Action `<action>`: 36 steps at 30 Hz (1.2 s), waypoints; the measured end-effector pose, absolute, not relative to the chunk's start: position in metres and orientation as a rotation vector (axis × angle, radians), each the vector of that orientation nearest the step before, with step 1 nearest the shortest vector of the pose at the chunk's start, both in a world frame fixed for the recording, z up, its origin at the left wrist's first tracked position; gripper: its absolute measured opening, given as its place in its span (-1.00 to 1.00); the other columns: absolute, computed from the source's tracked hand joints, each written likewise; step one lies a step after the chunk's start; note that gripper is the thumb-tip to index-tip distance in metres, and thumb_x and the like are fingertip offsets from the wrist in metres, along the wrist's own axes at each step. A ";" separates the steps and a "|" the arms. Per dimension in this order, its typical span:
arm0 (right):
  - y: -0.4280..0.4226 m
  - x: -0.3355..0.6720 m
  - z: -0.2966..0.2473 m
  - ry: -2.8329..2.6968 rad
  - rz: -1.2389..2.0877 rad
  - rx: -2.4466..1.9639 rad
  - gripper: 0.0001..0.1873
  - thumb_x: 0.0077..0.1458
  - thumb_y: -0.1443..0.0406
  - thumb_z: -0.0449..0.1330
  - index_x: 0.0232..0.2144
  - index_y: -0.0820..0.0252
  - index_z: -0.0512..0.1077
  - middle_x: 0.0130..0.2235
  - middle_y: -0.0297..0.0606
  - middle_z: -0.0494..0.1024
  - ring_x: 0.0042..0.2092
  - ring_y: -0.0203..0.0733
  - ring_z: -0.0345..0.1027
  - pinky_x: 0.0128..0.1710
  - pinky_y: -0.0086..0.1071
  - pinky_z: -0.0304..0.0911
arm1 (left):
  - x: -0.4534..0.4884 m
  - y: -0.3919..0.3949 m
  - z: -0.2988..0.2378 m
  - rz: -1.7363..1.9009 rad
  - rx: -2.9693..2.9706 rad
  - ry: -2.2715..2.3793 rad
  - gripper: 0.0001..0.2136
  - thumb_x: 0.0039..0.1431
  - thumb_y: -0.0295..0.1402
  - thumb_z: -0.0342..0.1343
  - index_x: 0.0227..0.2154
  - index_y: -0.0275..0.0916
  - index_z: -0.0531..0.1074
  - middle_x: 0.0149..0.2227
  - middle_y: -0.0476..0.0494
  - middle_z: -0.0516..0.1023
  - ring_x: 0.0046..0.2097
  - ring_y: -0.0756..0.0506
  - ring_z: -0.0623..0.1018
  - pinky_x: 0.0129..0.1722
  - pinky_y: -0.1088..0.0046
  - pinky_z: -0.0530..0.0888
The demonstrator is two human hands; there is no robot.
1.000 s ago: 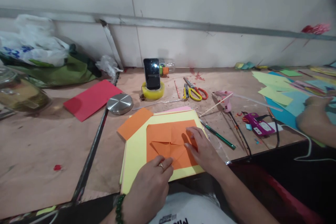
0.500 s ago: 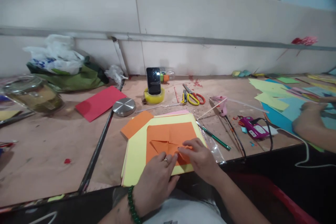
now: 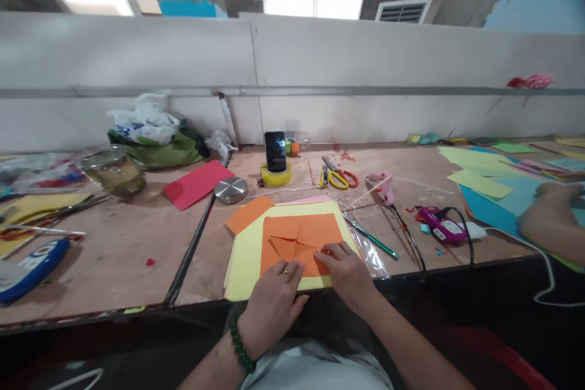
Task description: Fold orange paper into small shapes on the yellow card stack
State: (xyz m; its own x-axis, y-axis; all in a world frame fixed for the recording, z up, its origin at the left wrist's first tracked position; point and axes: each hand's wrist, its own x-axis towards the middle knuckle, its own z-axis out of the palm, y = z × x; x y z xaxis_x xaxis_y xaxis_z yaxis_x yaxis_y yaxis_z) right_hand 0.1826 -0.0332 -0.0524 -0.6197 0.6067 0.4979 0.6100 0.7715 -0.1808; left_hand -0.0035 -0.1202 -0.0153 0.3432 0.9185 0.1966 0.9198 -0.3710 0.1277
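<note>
A square of orange paper (image 3: 320, 230) with cut, slightly raised flaps around its centre lies on a stack of pale yellow sheets (image 3: 244, 277) at the table's front edge. My left hand (image 3: 276, 292), with a ring and a green bead bracelet, rests its fingers on the orange paper's lower edge, thumb apart. At the lower right of that paper, my right hand (image 3: 345, 265) has its fingers bent and pinched on a flap; the fingertips partly hide it. Beside the stack lies a green pen-like tool (image 3: 372, 237) on clear plastic.
Behind are a phone (image 3: 275, 151) on a yellow tape roll (image 3: 276, 175), scissors (image 3: 339, 178) and a round metal lid (image 3: 231, 189). A pink glue gun (image 3: 386, 189) and purple device (image 3: 441, 225) with cables lie right. Another person's hand (image 3: 551, 210) is at far right. A glass jar (image 3: 114, 173) stands left.
The camera view has tilted up and turned left, showing more of the left table. The flap under my right fingers lies lower than before. Both hands stay at the orange paper.
</note>
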 end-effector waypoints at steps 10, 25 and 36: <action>-0.043 0.172 -0.029 -2.462 0.147 -1.025 -0.79 0.05 0.50 0.14 -0.32 0.15 0.50 -0.27 -0.18 0.51 -0.23 -0.13 0.36 -0.29 -0.35 0.28 | -0.010 -0.121 -0.020 -0.491 -2.558 -1.744 -0.68 0.12 -0.47 0.12 -0.03 -0.27 0.37 -0.02 -0.25 0.54 -0.05 -0.19 0.53 -0.07 0.25 0.52; -0.007 0.175 -0.001 -2.404 0.705 -1.533 -0.87 0.06 0.33 0.21 -0.30 0.13 0.34 -0.47 -0.42 0.46 -0.43 -0.27 0.31 -0.47 -0.46 -0.04 | -0.015 -0.120 -0.024 -0.609 -2.610 -1.757 -0.78 0.12 -0.49 0.11 -0.15 -0.26 0.43 -0.02 -0.23 0.55 -0.04 -0.20 0.53 -0.07 0.23 0.55; -0.027 0.155 0.006 -2.412 0.620 -1.681 -0.65 0.00 0.09 0.27 -0.25 0.14 0.31 -0.36 -0.28 0.52 -0.31 -0.10 0.40 -0.42 -0.42 -0.03 | -0.018 -0.120 -0.026 -0.615 -2.649 -1.751 -0.68 0.09 -0.53 0.10 -0.06 -0.32 0.43 0.01 -0.25 0.54 0.00 -0.24 0.50 -0.02 0.18 0.54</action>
